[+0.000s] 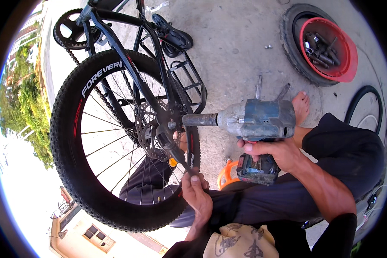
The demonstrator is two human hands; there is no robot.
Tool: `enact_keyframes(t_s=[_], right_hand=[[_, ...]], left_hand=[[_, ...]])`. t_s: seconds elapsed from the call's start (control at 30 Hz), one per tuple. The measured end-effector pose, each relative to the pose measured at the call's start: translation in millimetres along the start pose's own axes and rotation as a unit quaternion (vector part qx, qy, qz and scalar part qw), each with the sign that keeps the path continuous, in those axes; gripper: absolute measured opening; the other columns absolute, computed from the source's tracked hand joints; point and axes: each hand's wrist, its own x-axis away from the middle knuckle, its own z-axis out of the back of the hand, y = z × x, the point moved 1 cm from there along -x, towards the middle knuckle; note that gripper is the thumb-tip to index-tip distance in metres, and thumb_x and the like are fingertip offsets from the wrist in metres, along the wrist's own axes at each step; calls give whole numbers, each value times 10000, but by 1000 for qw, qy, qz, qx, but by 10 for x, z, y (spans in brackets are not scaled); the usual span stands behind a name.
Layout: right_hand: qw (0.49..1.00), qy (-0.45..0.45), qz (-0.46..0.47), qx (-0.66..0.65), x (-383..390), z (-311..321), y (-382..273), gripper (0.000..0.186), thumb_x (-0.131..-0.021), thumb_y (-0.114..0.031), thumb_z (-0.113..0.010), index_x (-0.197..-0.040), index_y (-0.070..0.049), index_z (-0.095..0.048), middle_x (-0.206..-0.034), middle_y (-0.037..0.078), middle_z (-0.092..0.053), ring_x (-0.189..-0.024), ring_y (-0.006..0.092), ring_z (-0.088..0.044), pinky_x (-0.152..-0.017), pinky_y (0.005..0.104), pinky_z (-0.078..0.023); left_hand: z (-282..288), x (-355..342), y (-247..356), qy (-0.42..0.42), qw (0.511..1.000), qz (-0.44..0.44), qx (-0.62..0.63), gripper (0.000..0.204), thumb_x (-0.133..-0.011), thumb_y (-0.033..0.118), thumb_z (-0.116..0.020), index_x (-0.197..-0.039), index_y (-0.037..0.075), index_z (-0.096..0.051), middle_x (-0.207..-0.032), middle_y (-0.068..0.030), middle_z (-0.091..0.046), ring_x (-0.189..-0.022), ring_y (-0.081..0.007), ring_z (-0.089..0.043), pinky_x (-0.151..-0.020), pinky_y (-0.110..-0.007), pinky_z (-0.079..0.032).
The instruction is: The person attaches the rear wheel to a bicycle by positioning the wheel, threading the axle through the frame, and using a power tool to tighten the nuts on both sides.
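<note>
My right hand (273,151) is wrapped round the grip of a worn blue cordless impact wrench (262,118). Its long socket (200,120) points left, with its end close beside the axle nut (172,125) of the bicycle wheel (69,167). Whether socket and nut touch, I cannot tell. My left hand (196,191) is closed on the lower end of a dark metal bar with a thick head (173,149), which slants up to the hub beside the brake disc (146,129). The black bicycle frame (135,73) rises above the wheel.
A red bowl (351,56) of sockets rests in a black tyre (290,56) at the upper right. Two metal tools (259,86) lie near my bare foot (301,107). A black sandal (176,36) lies behind the rear rack (189,79). An orange object (228,172) is between my legs.
</note>
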Motion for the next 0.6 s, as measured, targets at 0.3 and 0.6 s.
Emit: enact_keyframes(t_s=[0.3, 0.6], right_hand=[[998, -61, 2, -1, -227, -114, 109, 282, -811, -88, -702, -1071, 12, -656, -926, 76, -685, -624, 119, -544, -606, 272, -469], [992, -101, -70, -32, -362, -97, 14, 394, -790, -120, -746, -1146, 10, -640, -962, 86, -681, -647, 135, -579, -597, 277, -473]], left_hand=[[56, 3, -32, -35, 999, -1, 31, 254, -1036, 208, -477, -1156, -13, -520, -764, 4, -473, -617, -54, -410, -545, -204, -347], [108, -12, -60, -55, 998, -9, 37, 266, -1038, 191, -467, -1183, -25, -526, -760, 17, -475, -621, -47, -413, -556, -201, -348]])
